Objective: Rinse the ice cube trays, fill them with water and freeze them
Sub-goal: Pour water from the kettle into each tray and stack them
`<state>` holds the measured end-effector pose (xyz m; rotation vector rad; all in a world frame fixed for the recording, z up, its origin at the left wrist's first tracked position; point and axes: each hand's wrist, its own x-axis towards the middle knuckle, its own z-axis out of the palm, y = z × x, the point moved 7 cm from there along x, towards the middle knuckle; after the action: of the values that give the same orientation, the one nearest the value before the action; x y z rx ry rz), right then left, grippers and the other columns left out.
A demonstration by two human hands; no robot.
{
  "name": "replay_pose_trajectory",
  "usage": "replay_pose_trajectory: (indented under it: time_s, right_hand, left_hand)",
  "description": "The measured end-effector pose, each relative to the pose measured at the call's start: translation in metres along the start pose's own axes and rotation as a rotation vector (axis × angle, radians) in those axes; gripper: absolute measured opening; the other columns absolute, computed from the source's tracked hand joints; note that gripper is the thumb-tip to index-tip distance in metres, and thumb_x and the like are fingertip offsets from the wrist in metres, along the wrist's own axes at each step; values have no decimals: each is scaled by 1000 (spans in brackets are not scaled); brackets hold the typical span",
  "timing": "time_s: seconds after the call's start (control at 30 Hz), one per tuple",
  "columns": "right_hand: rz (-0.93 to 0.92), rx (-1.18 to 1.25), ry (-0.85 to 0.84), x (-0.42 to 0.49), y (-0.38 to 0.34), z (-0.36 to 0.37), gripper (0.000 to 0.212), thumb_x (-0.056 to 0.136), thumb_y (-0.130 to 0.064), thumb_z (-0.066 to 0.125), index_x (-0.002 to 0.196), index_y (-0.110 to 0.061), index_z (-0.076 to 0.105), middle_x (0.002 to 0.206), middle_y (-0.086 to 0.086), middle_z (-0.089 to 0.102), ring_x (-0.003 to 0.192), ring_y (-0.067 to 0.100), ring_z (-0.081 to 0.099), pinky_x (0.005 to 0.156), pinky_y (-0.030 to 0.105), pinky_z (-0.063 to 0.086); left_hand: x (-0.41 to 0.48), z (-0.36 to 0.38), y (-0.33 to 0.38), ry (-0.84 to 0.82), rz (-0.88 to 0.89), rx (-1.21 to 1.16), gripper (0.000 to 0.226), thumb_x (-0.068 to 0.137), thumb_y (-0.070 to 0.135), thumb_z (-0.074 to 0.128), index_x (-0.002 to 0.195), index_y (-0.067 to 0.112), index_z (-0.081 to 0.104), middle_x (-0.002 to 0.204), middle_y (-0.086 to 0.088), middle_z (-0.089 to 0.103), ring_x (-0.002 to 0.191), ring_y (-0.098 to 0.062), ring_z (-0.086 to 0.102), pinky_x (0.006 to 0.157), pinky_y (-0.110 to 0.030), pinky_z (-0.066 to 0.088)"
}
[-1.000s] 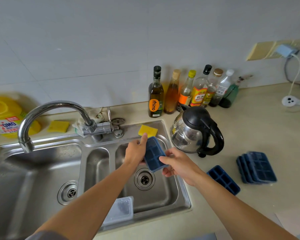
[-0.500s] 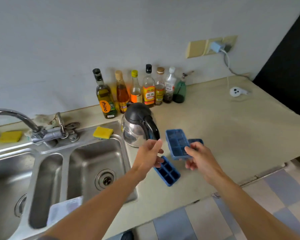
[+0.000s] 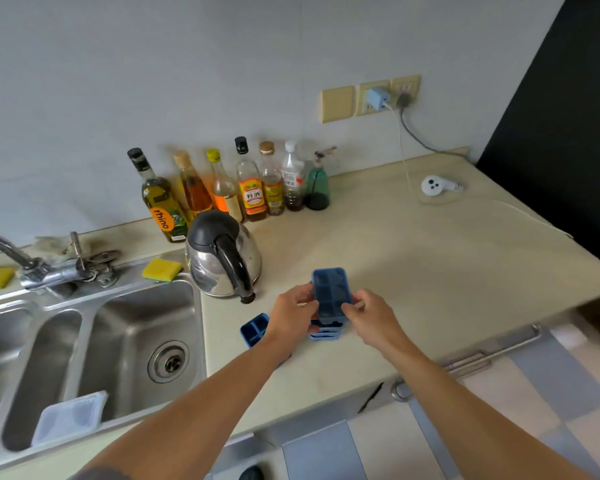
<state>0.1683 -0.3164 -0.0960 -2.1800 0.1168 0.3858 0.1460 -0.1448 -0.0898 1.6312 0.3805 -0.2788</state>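
1. The fingers [image 3: 307, 295] of the left hand [image 3: 291, 315] curl round the left long edge of the blue ice cube tray [image 3: 331, 289], with the thumb on top. Just left of that wrist lies a loose tray [image 3: 253, 329], and behind it stands the kettle [image 3: 222, 258], so the elbow is best tucked in.
2. The held tray is open side up, directly over the stack of trays [image 3: 326, 333] on the counter [image 3: 413, 271]. I cannot tell whether it touches the stack. I judge the step to be setting it onto the stack: line up the corners first, then lower it level so it nests and does not rock.
3. The right hand [image 3: 369, 315] pinches the right edge, fingers narrow on the rim. Release both sides together, only once the tray sits flat.
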Motion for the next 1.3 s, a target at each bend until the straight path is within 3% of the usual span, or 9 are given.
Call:
replay_pose_trajectory:
  time_s: [0.2,0.47,0.57,0.67,0.73,0.83,1.03,1.17,1.3]
  right_hand:
    - [-50,-79,-46,11,0,15,23,100,-20,56,120,-12,64,104,0,67,86,14,63,59,17,41]
    - [-57,-168,-54,11,3,17,15,98,-22,60,110,-12,63,102,3,70,79,13,61,60,19,44]
    - [-94,-286,62,0,-9,4,18,99,-30,62,108,-15,56,98,-1,63,83,17,61,67,31,51]
    - [-270,-292,212,-19,-44,-5,13,100,-30,60,102,-19,52,92,-7,56,76,15,56,64,30,43]
    - [-384,-201,143,-33,-70,5,9,100,-27,58,97,-20,55,84,-9,60,70,12,57,63,31,46]
    - [-462,-205,-63,-51,-91,45,15,102,-30,54,92,-19,56,78,-6,64,67,12,60,62,35,50]
    - [-302,-447,-190,-43,-61,121,14,105,-30,49,106,-16,52,101,5,67,81,22,55,67,33,39]
    - [-183,-497,-130,-30,-36,137,19,106,-34,49,98,-20,39,80,-5,51,68,15,49,54,27,32]
    - [-121,-529,-104,-22,-24,148,22,106,-35,49,96,-19,37,72,-10,39,61,9,40,47,22,22]
  left_hand:
    - [7,-7,-7,96,1,112,39,99,0,49,103,34,67,112,4,73,99,-20,72,81,-43,64]
    - [10,-12,-15,130,15,117,33,101,3,50,126,18,65,117,-3,73,95,-17,72,67,-27,63]
    - [12,-20,-20,118,-13,120,35,103,6,50,136,17,57,116,-2,72,92,-17,73,66,-28,62]
    - [11,-47,-25,217,12,256,30,103,14,54,132,15,62,111,2,69,91,-17,71,75,-34,63]
    - [8,-73,-32,299,14,378,26,102,16,53,125,15,66,114,-2,69,94,-21,69,82,-37,60]
    - [5,-111,-45,380,10,551,27,100,14,52,122,16,68,119,-5,68,96,-19,64,77,-27,50]
    - [8,-146,-70,287,-65,719,29,99,19,60,128,14,65,121,-6,65,103,-24,61,81,-28,44]
    - [15,-151,-86,206,-103,626,31,100,19,59,130,14,63,114,-1,60,104,-31,64,88,-40,57]
    - [24,-150,-96,145,-116,596,29,101,19,57,129,13,64,111,-4,64,104,-30,65,91,-47,58]
